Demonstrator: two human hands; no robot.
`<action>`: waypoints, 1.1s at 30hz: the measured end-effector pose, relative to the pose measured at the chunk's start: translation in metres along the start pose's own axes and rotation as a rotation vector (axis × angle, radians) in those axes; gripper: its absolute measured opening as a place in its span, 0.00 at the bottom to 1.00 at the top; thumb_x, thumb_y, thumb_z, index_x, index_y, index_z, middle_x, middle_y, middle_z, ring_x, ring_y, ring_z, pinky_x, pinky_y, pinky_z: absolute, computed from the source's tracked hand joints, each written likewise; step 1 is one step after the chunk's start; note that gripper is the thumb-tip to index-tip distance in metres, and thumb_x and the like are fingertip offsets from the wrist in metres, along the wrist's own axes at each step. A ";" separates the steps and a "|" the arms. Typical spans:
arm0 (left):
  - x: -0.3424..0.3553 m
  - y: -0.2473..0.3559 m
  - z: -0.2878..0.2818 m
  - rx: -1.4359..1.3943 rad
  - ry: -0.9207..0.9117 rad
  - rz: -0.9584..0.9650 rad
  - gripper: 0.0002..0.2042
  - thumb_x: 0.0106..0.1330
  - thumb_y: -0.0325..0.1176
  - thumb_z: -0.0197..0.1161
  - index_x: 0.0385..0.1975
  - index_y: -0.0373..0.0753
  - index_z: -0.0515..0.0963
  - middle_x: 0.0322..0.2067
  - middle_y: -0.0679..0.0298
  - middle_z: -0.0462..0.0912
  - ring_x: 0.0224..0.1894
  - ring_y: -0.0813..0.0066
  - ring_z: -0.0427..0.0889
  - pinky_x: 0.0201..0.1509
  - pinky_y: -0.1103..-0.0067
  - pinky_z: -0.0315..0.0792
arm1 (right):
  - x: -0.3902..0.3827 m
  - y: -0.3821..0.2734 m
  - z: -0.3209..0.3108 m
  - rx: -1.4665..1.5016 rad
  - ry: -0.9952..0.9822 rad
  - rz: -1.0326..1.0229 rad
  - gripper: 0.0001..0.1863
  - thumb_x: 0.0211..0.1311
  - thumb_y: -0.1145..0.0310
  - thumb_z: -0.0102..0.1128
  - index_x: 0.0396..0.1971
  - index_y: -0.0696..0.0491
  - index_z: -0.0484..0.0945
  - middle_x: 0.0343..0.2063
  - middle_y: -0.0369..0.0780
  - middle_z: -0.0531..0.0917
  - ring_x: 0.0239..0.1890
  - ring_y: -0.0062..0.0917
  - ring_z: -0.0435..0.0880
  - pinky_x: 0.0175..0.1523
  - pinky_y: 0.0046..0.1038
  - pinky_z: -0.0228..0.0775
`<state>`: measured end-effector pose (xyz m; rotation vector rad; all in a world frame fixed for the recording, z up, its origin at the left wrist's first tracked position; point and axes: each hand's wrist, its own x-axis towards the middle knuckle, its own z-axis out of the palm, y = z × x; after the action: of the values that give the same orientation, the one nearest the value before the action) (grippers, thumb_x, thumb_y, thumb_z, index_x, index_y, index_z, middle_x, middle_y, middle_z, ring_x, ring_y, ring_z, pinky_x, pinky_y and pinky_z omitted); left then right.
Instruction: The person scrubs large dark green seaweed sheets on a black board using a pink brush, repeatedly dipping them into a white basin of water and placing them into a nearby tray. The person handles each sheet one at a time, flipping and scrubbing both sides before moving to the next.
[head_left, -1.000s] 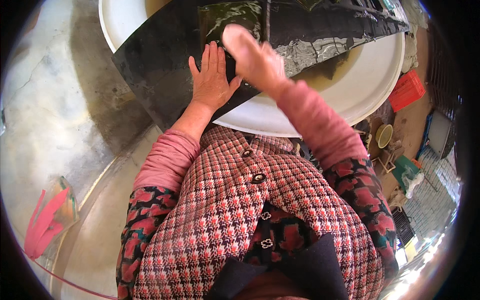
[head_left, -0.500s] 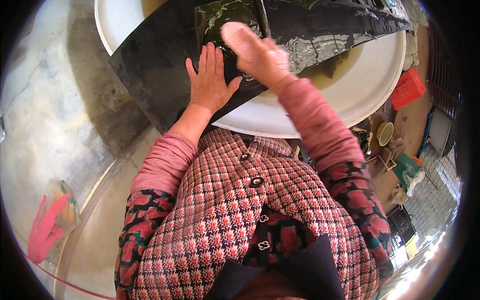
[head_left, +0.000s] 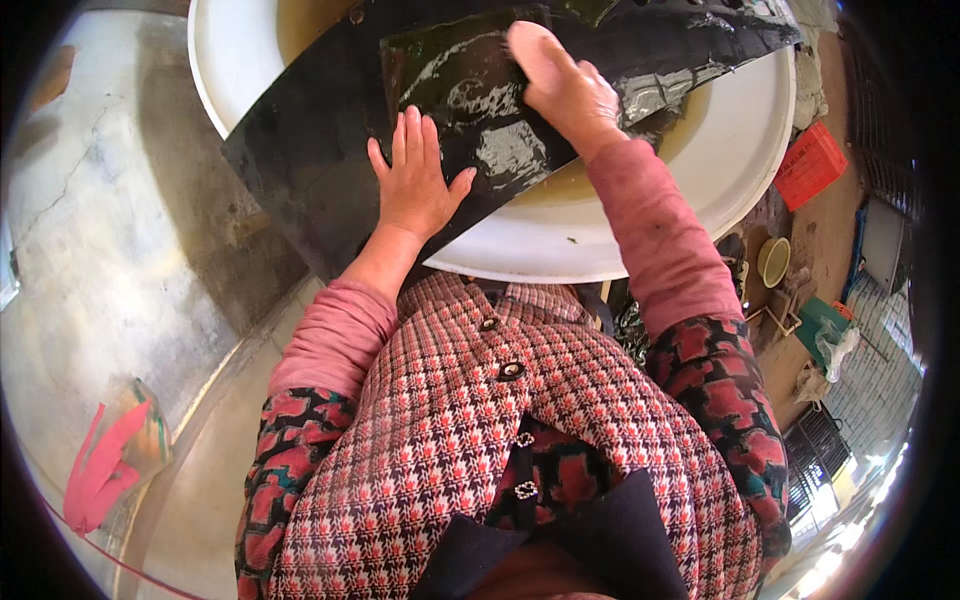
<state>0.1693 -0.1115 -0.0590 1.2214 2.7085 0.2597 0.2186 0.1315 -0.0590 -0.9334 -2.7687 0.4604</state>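
Observation:
A wide black board (head_left: 300, 140) lies across a round white tub (head_left: 560, 245), its surface wet and shiny. On the board sits a dark green, glossy wet sheet (head_left: 450, 65), possibly seaweed, with fairly straight edges. My left hand (head_left: 415, 185) rests flat with fingers spread, fingertips at the sheet's near edge. In my right hand (head_left: 580, 105) is a pale pink, oval, brush-like tool (head_left: 534, 48), at the right side of the sheet. The tool's underside is hidden, and its outline is slightly blurred.
Brownish water (head_left: 575, 185) shows in the tub under the board. To the right are a red crate (head_left: 812, 165), a yellowish bowl (head_left: 773, 262) and a green item with clear plastic (head_left: 825, 335). A pink cloth (head_left: 105, 470) hangs at lower left beside a grey concrete surface (head_left: 90, 250).
My right hand with the pink tool has moved right and slightly away from me. The sheet's raised right edge no longer shows. My left hand has shifted only slightly.

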 end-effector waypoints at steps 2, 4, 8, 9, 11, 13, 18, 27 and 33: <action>-0.001 0.002 0.000 0.000 0.068 0.015 0.44 0.62 0.55 0.59 0.69 0.32 0.51 0.72 0.50 0.45 0.74 0.54 0.46 0.69 0.45 0.42 | 0.001 0.040 -0.003 -0.023 -0.135 0.095 0.36 0.49 0.54 0.62 0.63 0.35 0.66 0.41 0.51 0.80 0.45 0.46 0.81 0.51 0.41 0.74; 0.001 0.003 -0.002 0.022 0.051 0.013 0.42 0.61 0.55 0.60 0.67 0.31 0.54 0.71 0.49 0.49 0.73 0.54 0.49 0.69 0.46 0.43 | -0.022 0.056 -0.006 0.108 -0.026 0.184 0.36 0.48 0.56 0.64 0.62 0.37 0.68 0.45 0.51 0.80 0.49 0.46 0.80 0.53 0.39 0.72; 0.016 0.003 -0.011 0.131 0.102 0.065 0.39 0.57 0.55 0.63 0.60 0.31 0.63 0.63 0.49 0.62 0.65 0.56 0.61 0.67 0.51 0.51 | -0.100 0.066 -0.019 0.621 0.275 0.410 0.37 0.49 0.63 0.72 0.62 0.52 0.69 0.53 0.45 0.79 0.54 0.29 0.78 0.58 0.30 0.70; 0.025 0.003 -0.013 0.160 0.277 0.155 0.32 0.57 0.51 0.65 0.56 0.35 0.68 0.49 0.53 0.72 0.52 0.59 0.71 0.60 0.58 0.59 | -0.117 0.076 -0.025 0.696 0.246 0.474 0.36 0.50 0.65 0.72 0.61 0.54 0.69 0.54 0.45 0.78 0.54 0.30 0.77 0.58 0.30 0.70; 0.043 0.002 -0.017 0.245 0.248 0.264 0.27 0.58 0.45 0.65 0.56 0.40 0.70 0.40 0.59 0.75 0.42 0.63 0.75 0.51 0.64 0.63 | -0.144 0.098 -0.031 0.719 0.292 0.506 0.36 0.51 0.66 0.72 0.62 0.55 0.69 0.54 0.45 0.77 0.54 0.30 0.77 0.57 0.30 0.70; 0.062 0.004 -0.018 0.301 0.299 0.413 0.21 0.59 0.41 0.65 0.51 0.43 0.73 0.31 0.63 0.75 0.34 0.66 0.76 0.44 0.67 0.64 | -0.166 0.124 -0.035 0.834 0.272 0.542 0.37 0.50 0.67 0.72 0.61 0.56 0.68 0.55 0.46 0.77 0.55 0.31 0.77 0.59 0.31 0.70; 0.103 0.011 -0.006 0.398 0.327 0.544 0.06 0.59 0.31 0.55 0.34 0.40 0.73 0.28 0.60 0.75 0.32 0.65 0.78 0.36 0.68 0.69 | -0.206 0.160 -0.040 0.835 0.343 0.649 0.36 0.49 0.66 0.71 0.61 0.54 0.70 0.54 0.46 0.79 0.53 0.30 0.80 0.58 0.30 0.71; 0.103 -0.023 -0.008 0.461 0.161 0.195 0.05 0.64 0.28 0.51 0.34 0.38 0.75 0.35 0.56 0.76 0.40 0.57 0.79 0.43 0.65 0.76 | -0.226 0.144 -0.054 0.502 0.170 0.516 0.35 0.48 0.57 0.68 0.60 0.48 0.72 0.49 0.49 0.81 0.51 0.40 0.81 0.54 0.35 0.73; 0.027 -0.002 -0.020 0.170 0.132 0.349 0.11 0.53 0.32 0.59 0.36 0.38 0.72 0.39 0.54 0.72 0.44 0.50 0.74 0.42 0.58 0.71 | -0.224 0.147 -0.042 0.360 0.199 0.422 0.33 0.47 0.55 0.66 0.58 0.42 0.72 0.39 0.48 0.83 0.42 0.46 0.82 0.47 0.42 0.75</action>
<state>0.1458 -0.0940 -0.0415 1.7864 2.6545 0.1575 0.4880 0.1143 -0.0875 -1.3777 -2.2054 0.8426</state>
